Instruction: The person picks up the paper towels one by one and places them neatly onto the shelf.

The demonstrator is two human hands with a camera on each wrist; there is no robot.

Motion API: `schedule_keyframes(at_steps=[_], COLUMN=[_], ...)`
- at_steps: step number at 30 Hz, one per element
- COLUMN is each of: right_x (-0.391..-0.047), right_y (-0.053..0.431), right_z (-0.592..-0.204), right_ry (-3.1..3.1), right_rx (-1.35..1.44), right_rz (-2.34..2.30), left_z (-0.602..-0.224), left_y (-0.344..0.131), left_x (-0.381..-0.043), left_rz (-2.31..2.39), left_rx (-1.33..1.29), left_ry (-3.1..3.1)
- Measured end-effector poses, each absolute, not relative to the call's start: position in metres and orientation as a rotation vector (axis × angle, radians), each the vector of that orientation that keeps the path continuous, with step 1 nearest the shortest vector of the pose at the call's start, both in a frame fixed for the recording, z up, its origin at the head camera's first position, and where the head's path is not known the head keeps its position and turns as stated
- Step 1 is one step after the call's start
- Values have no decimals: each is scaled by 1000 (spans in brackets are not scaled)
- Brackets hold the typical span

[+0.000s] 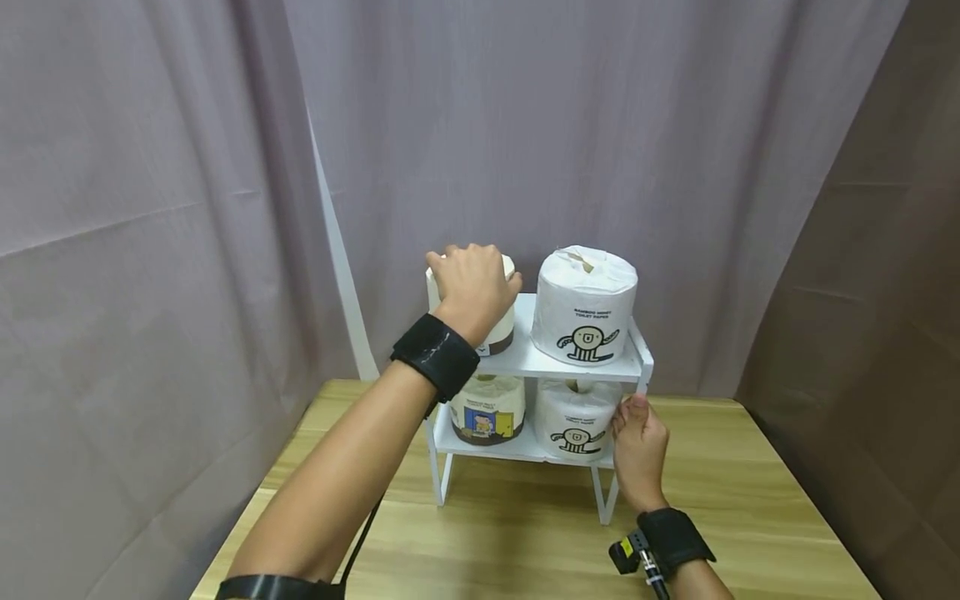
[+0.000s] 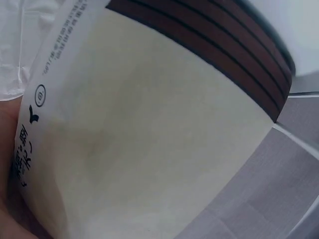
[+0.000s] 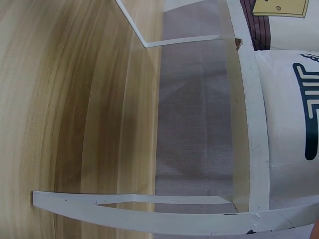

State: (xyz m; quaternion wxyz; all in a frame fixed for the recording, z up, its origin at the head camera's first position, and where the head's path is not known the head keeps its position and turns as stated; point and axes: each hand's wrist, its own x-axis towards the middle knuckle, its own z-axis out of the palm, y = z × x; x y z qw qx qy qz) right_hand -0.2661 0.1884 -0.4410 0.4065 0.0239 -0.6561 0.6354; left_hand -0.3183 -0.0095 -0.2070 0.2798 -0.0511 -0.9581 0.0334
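On the left of the upper shelf stands a cream toilet paper roll [image 1: 500, 335] with a brown band at its base. My left hand [image 1: 474, 283] grips it from above, its fingers over the top and its thumb on the right side. The same roll [image 2: 149, 124] fills the left wrist view. My right hand [image 1: 641, 450] holds the right post of the white two-tier shelf [image 1: 517, 360], beside the lower right roll. Only a sliver of that hand shows in the right wrist view, where the shelf's white frame [image 3: 256, 134] runs down the picture.
A white toilet paper roll [image 1: 585, 308] with an animal drawing stands at the upper right. Below are a matching white roll [image 1: 573, 421] and a cream roll [image 1: 487, 408] with a blue-and-yellow picture. The shelf stands on a wooden table [image 1: 517, 533] before a grey curtain [image 1: 525, 125].
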Motion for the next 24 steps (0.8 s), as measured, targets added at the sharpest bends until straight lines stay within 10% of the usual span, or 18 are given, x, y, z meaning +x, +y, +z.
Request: schedule_keyframes(at_steps=[24], right_x=[-245], right_y=[182], right_z=[-420], right_ry=[-1677], right_rx=[99], right_rz=[1557], left_z=[-197], left_y=[-55], left_x=[-313], left_rz=[-30], left_rx=[-407], left_ry=[-2522])
